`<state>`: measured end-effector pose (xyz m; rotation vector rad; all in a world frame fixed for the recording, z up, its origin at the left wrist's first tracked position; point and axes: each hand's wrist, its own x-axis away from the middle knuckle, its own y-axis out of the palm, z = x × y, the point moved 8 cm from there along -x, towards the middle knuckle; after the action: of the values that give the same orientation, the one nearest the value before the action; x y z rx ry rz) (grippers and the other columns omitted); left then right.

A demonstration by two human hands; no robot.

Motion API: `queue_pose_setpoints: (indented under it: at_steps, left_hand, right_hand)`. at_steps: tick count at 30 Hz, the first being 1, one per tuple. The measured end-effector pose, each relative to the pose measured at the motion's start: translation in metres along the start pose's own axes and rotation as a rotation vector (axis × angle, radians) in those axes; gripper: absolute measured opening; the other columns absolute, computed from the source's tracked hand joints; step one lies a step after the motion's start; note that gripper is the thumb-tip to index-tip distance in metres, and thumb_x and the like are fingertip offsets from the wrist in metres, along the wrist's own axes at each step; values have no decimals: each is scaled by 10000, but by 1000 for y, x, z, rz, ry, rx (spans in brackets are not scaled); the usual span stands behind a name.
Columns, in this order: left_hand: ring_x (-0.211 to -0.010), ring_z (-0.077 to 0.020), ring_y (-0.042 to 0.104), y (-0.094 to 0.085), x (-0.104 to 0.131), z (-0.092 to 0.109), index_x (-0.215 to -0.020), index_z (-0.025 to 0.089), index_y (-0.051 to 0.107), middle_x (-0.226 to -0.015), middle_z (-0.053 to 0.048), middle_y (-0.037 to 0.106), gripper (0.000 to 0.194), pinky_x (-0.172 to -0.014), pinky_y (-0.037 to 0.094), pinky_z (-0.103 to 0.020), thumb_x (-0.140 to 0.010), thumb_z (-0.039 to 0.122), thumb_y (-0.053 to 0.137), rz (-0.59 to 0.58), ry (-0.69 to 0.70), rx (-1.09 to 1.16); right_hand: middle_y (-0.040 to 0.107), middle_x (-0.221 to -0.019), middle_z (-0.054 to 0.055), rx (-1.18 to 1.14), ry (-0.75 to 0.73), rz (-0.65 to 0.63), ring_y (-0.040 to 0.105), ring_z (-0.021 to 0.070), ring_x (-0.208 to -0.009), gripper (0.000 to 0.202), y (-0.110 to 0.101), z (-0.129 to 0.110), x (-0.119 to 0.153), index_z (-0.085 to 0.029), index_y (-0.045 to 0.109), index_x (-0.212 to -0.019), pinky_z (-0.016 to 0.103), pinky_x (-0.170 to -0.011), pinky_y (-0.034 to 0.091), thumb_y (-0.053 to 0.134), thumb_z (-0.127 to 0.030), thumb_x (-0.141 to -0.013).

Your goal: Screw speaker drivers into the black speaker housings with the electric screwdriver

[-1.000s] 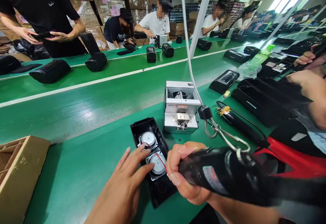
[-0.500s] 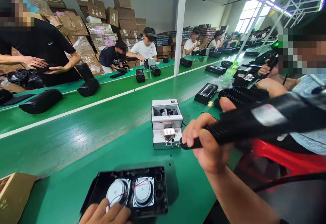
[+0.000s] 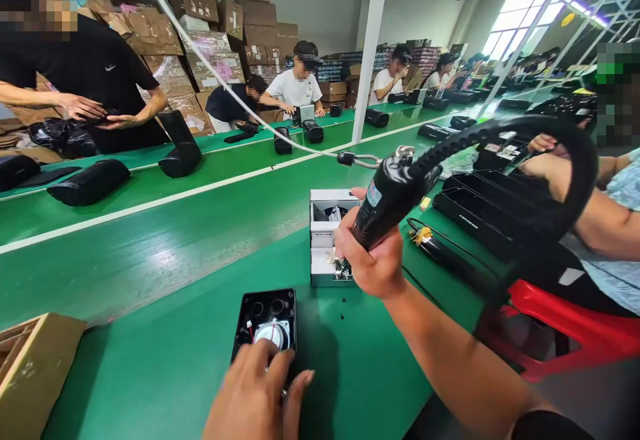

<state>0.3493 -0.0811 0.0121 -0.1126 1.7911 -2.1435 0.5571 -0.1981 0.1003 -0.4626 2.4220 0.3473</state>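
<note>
Green belt surface (image 3: 165, 360) runs under both our hands, long and bare enough that parts lie flat on it within reach. Beyond our right hand, a neighbour's arm (image 3: 590, 213) rests over black trays (image 3: 480, 207), kept on their own side. Up from the right hand a thick black cable (image 3: 565, 160) loops away, and a white cord (image 3: 225, 87) hooks the tool's top, likely carrying its weight. Our right hand (image 3: 373, 260) is clamped around the electric screwdriver (image 3: 395, 190), tilted so its tip dips into the white screw feeder (image 3: 325, 253) just left of the knuckles, which sits close for that reach. Nearer us, our left hand (image 3: 257, 397) presses flat, fingers spread, on the black speaker housing (image 3: 265, 323) to steady it. Its round white driver (image 3: 271, 335) faces up; what lies under the palm we cannot tell.
</note>
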Motion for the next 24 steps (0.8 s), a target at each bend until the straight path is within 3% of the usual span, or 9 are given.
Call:
queue_pose_setpoints:
  at_steps: [3,5,6,9,12,15,18,24]
  left_hand:
    - [-1356,-427,565,-23,8,-17,-1313,415,693,-1570,-135,480,447,-988,564,-654,-890,560,675,151,162,-56]
    - [-1470,-429,472,-18,13,-34,-1438,444,592,-1723,-94,254,552,-1039,560,-643,-901,550,668,86,100,13]
    - [-1460,-406,498,-11,15,-42,-1468,427,564,-1740,-85,210,567,-1033,583,-603,-919,539,647,36,24,78]
    - [-1385,-350,595,7,23,-49,-1473,358,566,-1733,-78,230,574,-1032,608,-538,-927,520,636,-11,-187,259]
    - [-1424,-347,560,15,26,-37,-1443,346,597,-1707,-76,289,594,-1114,551,-546,-880,500,705,26,-202,319]
    - [-1386,-357,594,17,27,-31,-1449,354,598,-1677,-93,344,620,-1052,593,-541,-863,515,719,18,-207,306]
    - [-1293,-356,666,18,28,-33,-1458,378,589,-1662,-90,375,634,-963,639,-525,-860,547,713,-14,-238,291]
    - [-1323,-350,647,19,29,-34,-1464,405,580,-1676,-71,353,614,-1029,605,-542,-879,549,700,-35,-249,319]
  right_hand:
    - [589,-671,-85,-46,96,-17,550,129,-502,473,3,1,0,-250,507,-1259,302,-524,511,758,-251,-858]
    - [570,-623,-102,-129,280,-118,534,123,-444,459,11,7,9,-253,504,-1290,277,-459,489,744,-273,-899]
    - [565,-617,-104,-174,375,-173,529,119,-427,435,16,8,17,-253,510,-1291,265,-436,480,735,-282,-920]
    - [570,-675,-93,-338,463,-210,533,103,-437,422,24,-7,35,-269,524,-1312,248,-421,491,728,-272,-943]
    - [571,-723,-81,-492,306,-104,525,104,-458,535,26,-35,39,-329,462,-1429,252,-428,497,696,-231,-958]
    - [578,-741,-72,-526,129,-31,515,108,-463,587,33,-47,39,-367,433,-1478,259,-431,493,667,-199,-966]
    - [563,-749,-74,-488,70,-24,525,107,-476,549,43,-36,43,-377,461,-1460,257,-430,498,647,-184,-980]
    - [577,-792,-57,-417,104,-90,562,105,-527,464,56,-6,58,-324,502,-1412,268,-489,534,652,-181,-997]
